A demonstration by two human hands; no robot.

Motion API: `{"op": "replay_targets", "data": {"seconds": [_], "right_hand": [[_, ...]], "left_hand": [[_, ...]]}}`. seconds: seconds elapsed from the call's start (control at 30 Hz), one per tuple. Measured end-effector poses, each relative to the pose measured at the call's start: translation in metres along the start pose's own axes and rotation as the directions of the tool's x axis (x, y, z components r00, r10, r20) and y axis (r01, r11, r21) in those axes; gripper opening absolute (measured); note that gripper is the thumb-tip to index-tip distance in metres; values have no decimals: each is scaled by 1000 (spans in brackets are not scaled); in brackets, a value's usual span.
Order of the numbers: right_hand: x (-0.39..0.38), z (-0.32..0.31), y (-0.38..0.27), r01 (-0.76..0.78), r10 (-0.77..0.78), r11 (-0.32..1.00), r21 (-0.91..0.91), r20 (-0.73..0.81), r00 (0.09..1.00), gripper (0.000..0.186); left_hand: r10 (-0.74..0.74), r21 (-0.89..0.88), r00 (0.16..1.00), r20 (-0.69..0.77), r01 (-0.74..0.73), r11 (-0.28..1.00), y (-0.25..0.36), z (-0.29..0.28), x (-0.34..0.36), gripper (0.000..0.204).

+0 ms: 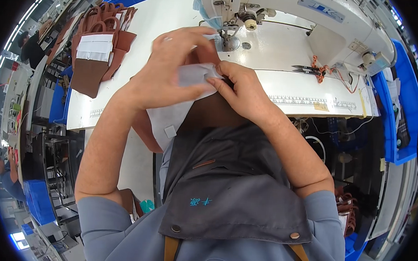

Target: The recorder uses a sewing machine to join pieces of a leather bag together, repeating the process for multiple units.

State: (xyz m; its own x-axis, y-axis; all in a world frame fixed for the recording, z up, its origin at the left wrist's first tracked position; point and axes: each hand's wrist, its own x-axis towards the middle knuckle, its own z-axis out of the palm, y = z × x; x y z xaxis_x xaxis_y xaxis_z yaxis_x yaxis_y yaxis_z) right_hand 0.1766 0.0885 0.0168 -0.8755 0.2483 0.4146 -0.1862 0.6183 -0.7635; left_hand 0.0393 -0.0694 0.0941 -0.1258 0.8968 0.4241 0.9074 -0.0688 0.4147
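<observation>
Right hand [243, 87], grip narrow on white-lined brown piece [168, 116]; left hand [162, 69], grip wide; turquoise lettering [194, 201] on dark apron [242, 212].

Brown panel [214, 113] matt, leather-like; apron [243, 198] matt cloth; tabletop [287, 82] smooth, glossy

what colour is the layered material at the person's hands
Brown material with a white layer, best seen in the head view.
</observation>
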Motion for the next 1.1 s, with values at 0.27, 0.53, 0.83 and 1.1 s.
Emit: {"op": "replay_targets", "data": {"seconds": [0.27, 0.53, 0.83, 1.1], "right_hand": [[6, -23, -25, 238, -239, 970, 44, 21, 971, 18], [7, -49, -27, -4, -36, 966, 257, 149, 988, 15], [-11, -52, -42, -106, 88, 961, 256, 79, 993, 12], [-25, -57, -52, -80, 76, 958, 275, 25, 997, 12]], "left_hand": [[124, 6, 901, 415, -139, 990, -4, -30, 30, 30], [6, -231, 978, 208, 43, 972, 3, -20, -1, 19], [-235, -310, 972, 3, 224, 924, 42, -8, -22, 9], [-204, -271, 977, -62, 180, 946, 60, -5, -25, 11]]}}
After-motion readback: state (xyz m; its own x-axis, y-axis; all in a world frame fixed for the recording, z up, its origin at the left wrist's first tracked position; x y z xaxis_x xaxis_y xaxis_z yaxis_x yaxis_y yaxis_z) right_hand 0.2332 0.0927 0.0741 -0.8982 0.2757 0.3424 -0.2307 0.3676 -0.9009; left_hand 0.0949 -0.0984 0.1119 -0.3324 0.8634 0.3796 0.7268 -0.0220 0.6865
